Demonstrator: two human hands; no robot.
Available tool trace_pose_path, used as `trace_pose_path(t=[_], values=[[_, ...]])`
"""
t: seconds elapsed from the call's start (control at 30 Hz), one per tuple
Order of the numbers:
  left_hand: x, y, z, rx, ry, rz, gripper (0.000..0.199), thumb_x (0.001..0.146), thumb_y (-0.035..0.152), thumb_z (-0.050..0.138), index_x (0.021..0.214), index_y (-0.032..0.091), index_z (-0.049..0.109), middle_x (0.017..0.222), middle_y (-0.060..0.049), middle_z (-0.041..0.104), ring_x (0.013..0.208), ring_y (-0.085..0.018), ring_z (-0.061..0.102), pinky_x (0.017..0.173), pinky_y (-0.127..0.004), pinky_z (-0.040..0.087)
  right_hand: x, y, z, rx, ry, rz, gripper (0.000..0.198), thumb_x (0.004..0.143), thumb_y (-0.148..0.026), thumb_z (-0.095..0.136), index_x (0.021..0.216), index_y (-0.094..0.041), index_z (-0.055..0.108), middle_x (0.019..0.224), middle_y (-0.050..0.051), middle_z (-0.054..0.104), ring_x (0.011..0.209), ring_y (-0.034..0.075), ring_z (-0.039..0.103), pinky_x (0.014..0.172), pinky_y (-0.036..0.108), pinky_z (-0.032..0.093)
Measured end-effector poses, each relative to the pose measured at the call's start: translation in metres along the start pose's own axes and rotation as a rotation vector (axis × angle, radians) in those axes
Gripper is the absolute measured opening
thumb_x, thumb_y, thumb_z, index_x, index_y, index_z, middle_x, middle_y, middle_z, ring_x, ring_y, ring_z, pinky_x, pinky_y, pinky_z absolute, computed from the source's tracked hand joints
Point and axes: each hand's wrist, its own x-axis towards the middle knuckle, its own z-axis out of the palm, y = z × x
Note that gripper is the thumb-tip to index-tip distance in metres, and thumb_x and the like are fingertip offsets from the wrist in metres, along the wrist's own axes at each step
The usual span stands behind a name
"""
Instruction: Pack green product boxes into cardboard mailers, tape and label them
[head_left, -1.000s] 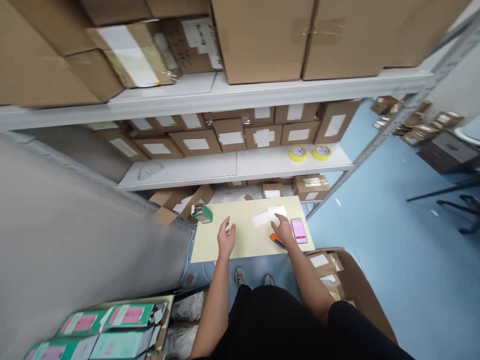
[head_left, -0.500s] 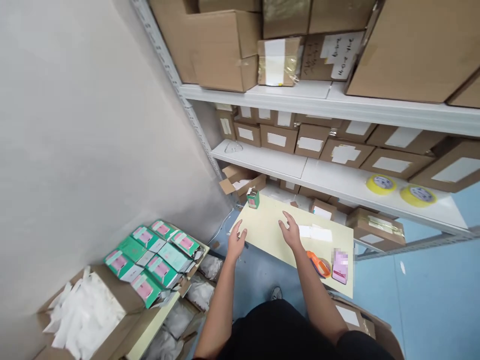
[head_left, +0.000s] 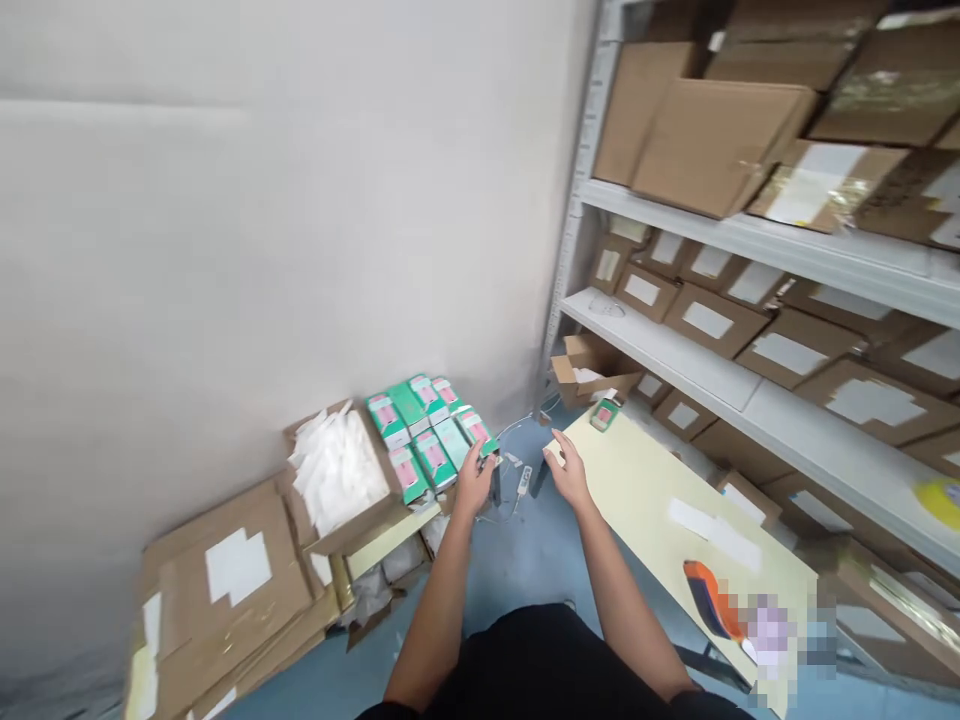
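My left hand (head_left: pixel 475 480) is held out in front of me with its fingers apart and nothing in it. Just beyond it lie several green boxes with pink pictures (head_left: pixel 431 450), set in rows on the left table. My right hand (head_left: pixel 568 470) is likewise empty, fingers spread, close to the near corner of the cream table (head_left: pixel 637 480). Near that table's far end sits a single green box (head_left: pixel 604 412) with its top flap up. Between my hands, a white power strip (head_left: pixel 524 482) and its cable lie on the blue floor.
Left of the green boxes stands a carton of white packets (head_left: pixel 337 470), beside flattened cardboard (head_left: pixel 232 580). On the cream table are white paper strips (head_left: pixel 716 535) and an orange tape dispenser (head_left: pixel 712 598). A metal rack (head_left: pixel 667 350) with labelled cartons fills the right side.
My view has turned left, so the rack and cream table have shifted right. Both hands have swung toward the left table and stay empty.
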Motion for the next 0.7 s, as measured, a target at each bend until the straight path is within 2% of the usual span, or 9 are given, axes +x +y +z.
trace_pose_path(t=[0.23, 0.43, 0.57, 0.7], values=[[-0.019, -0.035, -0.165, -0.037, 0.200, -0.031, 0.055, 0.096, 0.046, 0.063, 0.147, 0.027, 0.059, 0.160, -0.011, 0.050, 0.150, -0.030, 0.043, 0.121, -0.048, 0.040, -0.009, -0.075, 0.159, 0.037, -0.216, -0.161, 0.054, 0.096, -0.047, 0.058, 0.146, -0.025, 0.060, 0.151, 0.011, 0.059, 0.144, 0.030, 0.051, 0.119, 0.052, 0.043], [-0.059, -0.050, -0.310, -0.031, 0.460, -0.051, 0.055, 0.096, 0.046, 0.062, 0.147, 0.026, 0.058, 0.161, -0.011, 0.049, 0.149, -0.029, 0.044, 0.120, -0.047, 0.041, -0.021, -0.140, 0.290, 0.128, -0.430, -0.206, 0.057, 0.096, -0.048, 0.058, 0.149, -0.026, 0.057, 0.154, 0.012, 0.056, 0.144, 0.030, 0.049, 0.115, 0.053, 0.047], [-0.097, -0.059, -0.380, 0.002, 0.642, -0.112, 0.057, 0.097, 0.049, 0.061, 0.149, 0.027, 0.056, 0.160, -0.010, 0.050, 0.151, -0.029, 0.042, 0.122, -0.044, 0.039, -0.037, -0.178, 0.366, 0.178, -0.583, -0.256, 0.057, 0.096, -0.049, 0.058, 0.149, -0.026, 0.057, 0.155, 0.012, 0.055, 0.145, 0.030, 0.048, 0.114, 0.053, 0.047], [-0.137, -0.077, -0.423, -0.018, 0.787, -0.185, 0.059, 0.097, 0.049, 0.063, 0.150, 0.028, 0.054, 0.161, -0.010, 0.049, 0.149, -0.029, 0.044, 0.121, -0.045, 0.040, -0.057, -0.201, 0.435, 0.222, -0.731, -0.287, 0.057, 0.097, -0.049, 0.057, 0.149, -0.027, 0.056, 0.156, 0.010, 0.054, 0.145, 0.029, 0.049, 0.116, 0.053, 0.046]])
